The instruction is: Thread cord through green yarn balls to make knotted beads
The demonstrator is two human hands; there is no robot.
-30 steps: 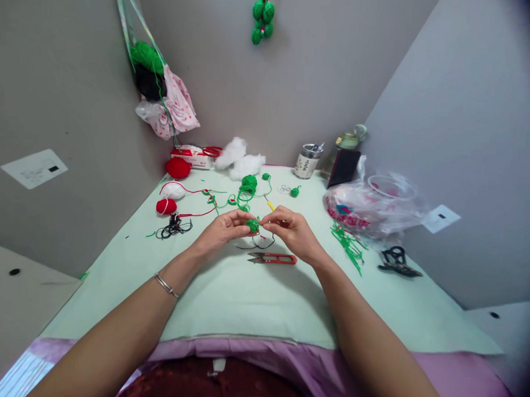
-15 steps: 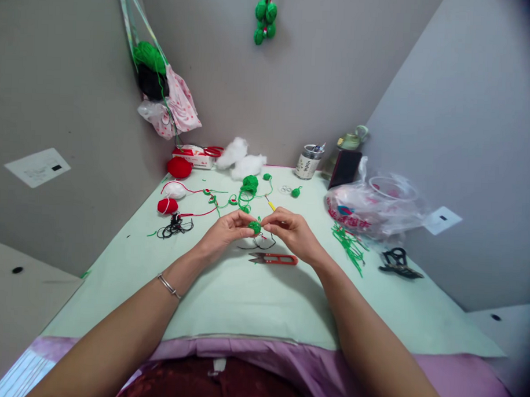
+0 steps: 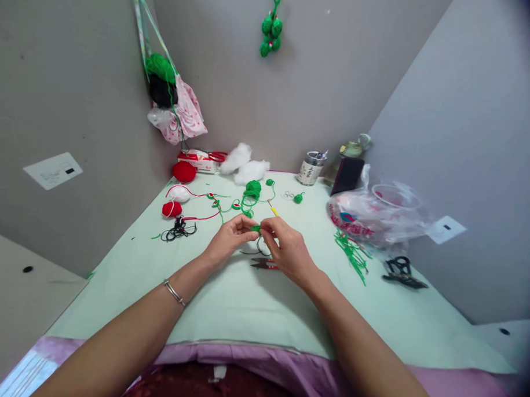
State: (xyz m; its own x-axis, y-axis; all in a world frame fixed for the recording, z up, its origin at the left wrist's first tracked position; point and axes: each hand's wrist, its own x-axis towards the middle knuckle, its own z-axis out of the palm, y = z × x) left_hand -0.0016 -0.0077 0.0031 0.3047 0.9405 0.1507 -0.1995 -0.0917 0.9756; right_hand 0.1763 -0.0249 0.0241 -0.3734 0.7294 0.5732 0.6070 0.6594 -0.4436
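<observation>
A small green crocheted piece (image 3: 256, 228) is pinched between both hands above the middle of the table. My left hand (image 3: 231, 239) grips it from the left with thumb and fingertips. From the right, my right hand (image 3: 288, 245) closes its fingers on the same piece and hides part of it. Dark thread (image 3: 249, 253) lies just below the fingers. Red-handled snips (image 3: 265, 264) rest on the table under my right hand, their handle partly covered. Beyond the hands are a yellow-handled hook (image 3: 274, 210) and a green yarn ball (image 3: 252, 190).
Red yarn (image 3: 172, 209), black yarn (image 3: 178, 229) and white stuffing (image 3: 251, 171) lie left and behind. A pen can (image 3: 312, 168), plastic bag (image 3: 368, 216), green yarn scraps (image 3: 352, 255) and black clip (image 3: 403, 271) stand or lie at the right.
My right hand has turned and moved in closer to my left, now covering more of the green piece and the snips' handle. The whole view has shifted slightly.
</observation>
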